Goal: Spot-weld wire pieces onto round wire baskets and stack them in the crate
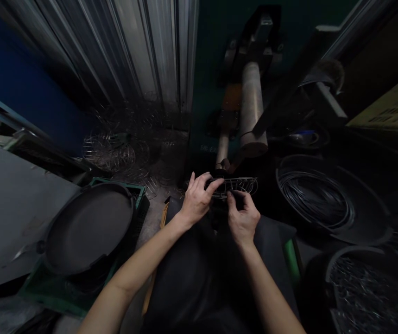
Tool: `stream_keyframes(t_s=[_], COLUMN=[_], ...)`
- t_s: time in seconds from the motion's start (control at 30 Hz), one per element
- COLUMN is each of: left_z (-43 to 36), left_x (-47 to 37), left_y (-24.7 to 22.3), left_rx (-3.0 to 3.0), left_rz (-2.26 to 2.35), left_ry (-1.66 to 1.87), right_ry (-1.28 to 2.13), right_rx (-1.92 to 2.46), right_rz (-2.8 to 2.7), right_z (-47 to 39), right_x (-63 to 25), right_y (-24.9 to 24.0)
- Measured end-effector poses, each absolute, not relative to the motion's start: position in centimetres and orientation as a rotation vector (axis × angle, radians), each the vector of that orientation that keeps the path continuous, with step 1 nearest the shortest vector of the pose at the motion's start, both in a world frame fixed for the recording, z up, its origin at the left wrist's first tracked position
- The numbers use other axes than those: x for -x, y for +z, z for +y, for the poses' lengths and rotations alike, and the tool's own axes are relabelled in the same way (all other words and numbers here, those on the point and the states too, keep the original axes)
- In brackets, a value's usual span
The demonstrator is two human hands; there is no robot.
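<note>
A small wire rack (243, 184) of thin metal rods lies level in front of me, just below the machine's lower electrode arm (222, 150). My left hand (199, 195) is closed round its left part, with the thumb along the top and fingers behind. Pinched fingers of my right hand (243, 215) meet the rack's near lower edge. Whether they also hold a smaller wire piece is too dark to tell. Above hangs the thick upper metal cylinder (252, 109) of the machine.
At left, a round black pan (89, 227) rests on a green crate (60, 297). Wire pieces (115, 153) are heaped on the floor behind. To the right stand a tub with wire rings (313, 197) and a bucket with small metal parts (365, 292).
</note>
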State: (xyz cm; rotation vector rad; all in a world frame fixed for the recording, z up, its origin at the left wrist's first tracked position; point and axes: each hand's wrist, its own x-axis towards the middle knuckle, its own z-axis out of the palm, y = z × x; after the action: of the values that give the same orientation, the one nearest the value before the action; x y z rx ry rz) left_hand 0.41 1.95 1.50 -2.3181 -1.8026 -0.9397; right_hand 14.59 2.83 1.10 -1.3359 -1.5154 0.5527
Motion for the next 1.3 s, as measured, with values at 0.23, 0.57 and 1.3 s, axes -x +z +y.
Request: stream_keyframes(t_s=[0.23, 0.57, 1.3], left_z=[2.7, 3.2, 4.2], left_x=[-0.4, -0.2, 0.0], left_y=[1.2, 1.1, 1.1], left_rx=[2.301, 2.301, 2.224], left_rz=[-1.784, -1.766, -1.724], left_ry=[-0.975, -1.004, -0.99], right_ry=[0.512, 0.501, 0.467], right_rx=[1.275, 1.289, 1.318], right_rz=[-1.532, -1.527, -1.584], right_z=[3.5, 4.2, 4.9], right_x=[-14.5, -14.3, -14.2], right_y=[1.1, 0.8, 0.6])
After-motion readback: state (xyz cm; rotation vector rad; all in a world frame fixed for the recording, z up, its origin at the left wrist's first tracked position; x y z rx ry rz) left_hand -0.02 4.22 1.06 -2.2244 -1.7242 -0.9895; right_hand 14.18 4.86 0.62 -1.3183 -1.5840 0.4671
